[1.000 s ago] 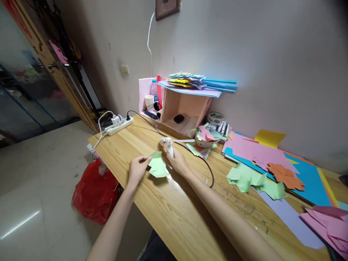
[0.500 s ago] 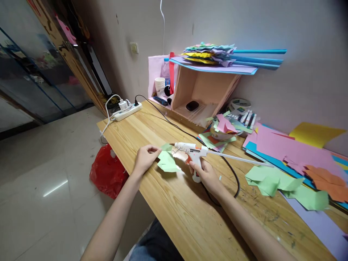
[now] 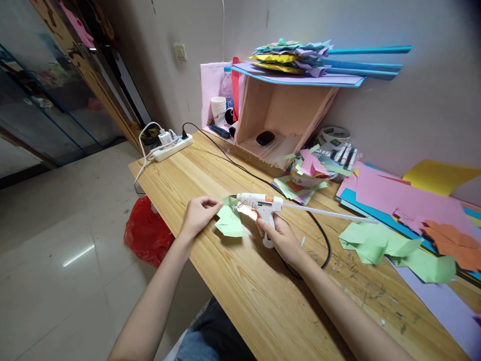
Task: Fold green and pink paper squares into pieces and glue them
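My left hand [image 3: 201,214] pinches the left edge of a light green paper piece [image 3: 230,223], cut and folded, just above the wooden table [image 3: 240,286]. In my right hand [image 3: 281,235] is a white glue gun [image 3: 259,202] with an orange trigger, my fingers wrapped around its handle. Its nozzle points left and lies at the upper part of the green paper; I cannot tell whether it touches. A long clear glue stick [image 3: 330,213] sticks out of the back of the gun. The gun's black cord loops over the table behind my right hand.
Further green paper pieces [image 3: 394,248] and stacked coloured sheets [image 3: 409,190] lie at the right. A bowl of paper scraps [image 3: 306,176] stands before a wooden box [image 3: 289,115] topped with paper flowers. A power strip [image 3: 173,148] sits at the far left corner, above a red bag [image 3: 148,233].
The camera view has shifted slightly. The glue gun has moved a little left, its nozzle now over the upper part of the green paper. Both hands keep their holds.
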The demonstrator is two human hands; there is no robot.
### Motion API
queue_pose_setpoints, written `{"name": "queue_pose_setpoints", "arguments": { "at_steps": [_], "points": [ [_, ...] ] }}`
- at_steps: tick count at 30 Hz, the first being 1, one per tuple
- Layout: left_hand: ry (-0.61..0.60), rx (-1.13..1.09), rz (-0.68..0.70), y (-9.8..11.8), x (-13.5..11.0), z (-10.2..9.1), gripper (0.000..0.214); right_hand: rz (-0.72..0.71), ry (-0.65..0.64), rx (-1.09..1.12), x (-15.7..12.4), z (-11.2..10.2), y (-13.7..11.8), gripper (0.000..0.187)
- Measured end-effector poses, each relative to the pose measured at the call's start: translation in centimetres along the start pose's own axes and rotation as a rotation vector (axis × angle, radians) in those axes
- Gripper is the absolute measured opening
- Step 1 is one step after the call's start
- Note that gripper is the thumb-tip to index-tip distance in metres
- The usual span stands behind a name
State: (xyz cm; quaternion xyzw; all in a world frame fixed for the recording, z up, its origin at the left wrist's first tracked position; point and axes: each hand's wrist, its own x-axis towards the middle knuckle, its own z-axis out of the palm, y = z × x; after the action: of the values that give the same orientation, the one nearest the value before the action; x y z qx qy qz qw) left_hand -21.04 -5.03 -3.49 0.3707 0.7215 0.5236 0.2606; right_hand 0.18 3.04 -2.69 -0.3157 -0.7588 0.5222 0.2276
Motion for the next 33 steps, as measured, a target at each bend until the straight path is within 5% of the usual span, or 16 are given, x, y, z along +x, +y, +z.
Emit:
{"name": "queue_pose_setpoints", "arguments": {
  "at_steps": [33],
  "points": [
    [0.016, -0.022, 0.022, 0.32, -0.18, -0.07, 0.033, -0.02, 0.093, -0.035, 0.19, 0.01, 0.33, 0.03]
  ]
}}
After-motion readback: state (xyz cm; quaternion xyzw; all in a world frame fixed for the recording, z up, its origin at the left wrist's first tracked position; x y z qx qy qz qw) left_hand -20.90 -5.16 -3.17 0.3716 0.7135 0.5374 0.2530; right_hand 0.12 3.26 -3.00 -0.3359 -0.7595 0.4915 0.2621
